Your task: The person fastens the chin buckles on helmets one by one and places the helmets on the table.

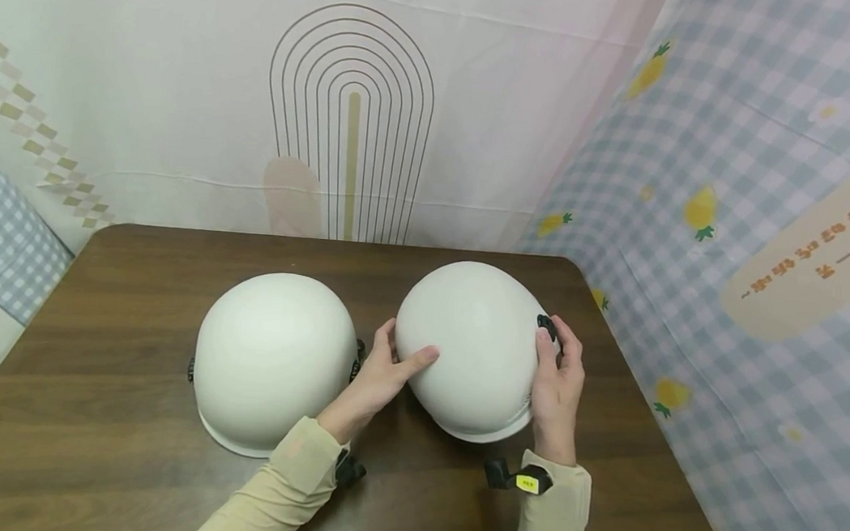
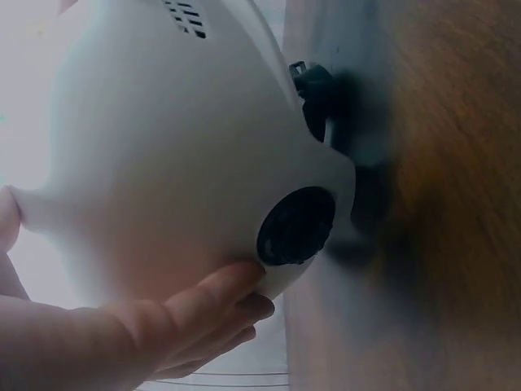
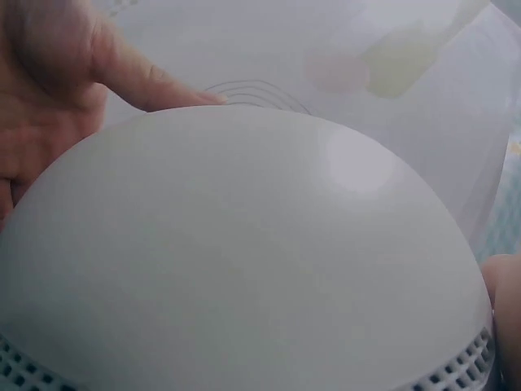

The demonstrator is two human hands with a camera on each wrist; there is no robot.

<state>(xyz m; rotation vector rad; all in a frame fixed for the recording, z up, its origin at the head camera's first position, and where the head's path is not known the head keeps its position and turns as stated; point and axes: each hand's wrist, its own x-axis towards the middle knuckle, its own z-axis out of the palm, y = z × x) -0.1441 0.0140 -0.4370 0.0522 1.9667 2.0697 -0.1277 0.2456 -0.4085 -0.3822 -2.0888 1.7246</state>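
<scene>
A smooth white helmet [image 1: 473, 346] is held between two hands at the right of the table, tilted to one side. My left hand [image 1: 374, 374] holds its left side, the thumb lying on the shell. In the left wrist view, fingers [image 2: 220, 285] touch the shell beside a round black knob [image 2: 297, 226], and dark straps hang under the rim. On the other side, my right hand [image 1: 558, 387] grips the helmet near a black fitting [image 1: 548, 327]. Slotted vents [image 3: 460, 371] show low on the shell in the right wrist view. The helmet's inside is hidden.
A second white helmet [image 1: 273, 362] stands dome up on the brown wooden table [image 1: 80, 407], close to my left forearm. Black fittings show on both its sides. A patterned cloth [image 1: 494, 99] hangs behind the table and a checked cloth [image 1: 751, 196] on the right.
</scene>
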